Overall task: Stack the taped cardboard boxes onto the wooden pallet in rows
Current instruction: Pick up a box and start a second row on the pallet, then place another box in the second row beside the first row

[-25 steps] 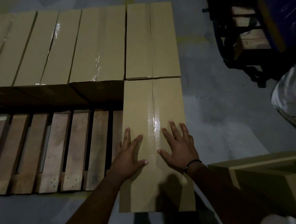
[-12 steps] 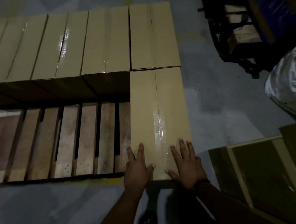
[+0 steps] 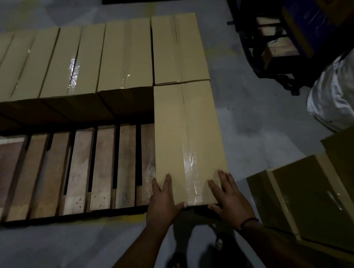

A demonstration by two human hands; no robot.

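Observation:
A long taped cardboard box [image 3: 187, 133] lies on the right end of the wooden pallet [image 3: 75, 172], its far end against another box [image 3: 179, 49]. My left hand [image 3: 163, 200] rests flat on its near left corner, fingers spread. At the near right corner lies my right hand [image 3: 228, 198], also flat and spread. A back row of several taped boxes [image 3: 82, 63] fills the far side of the pallet.
More cardboard boxes [image 3: 311, 204] stand on the floor at the right. A silvery wrapped bundle [image 3: 338, 92] and a dark frame with wooden blocks [image 3: 273, 38] sit at the far right. Bare pallet slats lie left of the box. My sandalled foot [image 3: 177, 265] is below.
The box has slid away from me until its far end met the box behind it. Both hands moved from its middle to its near end.

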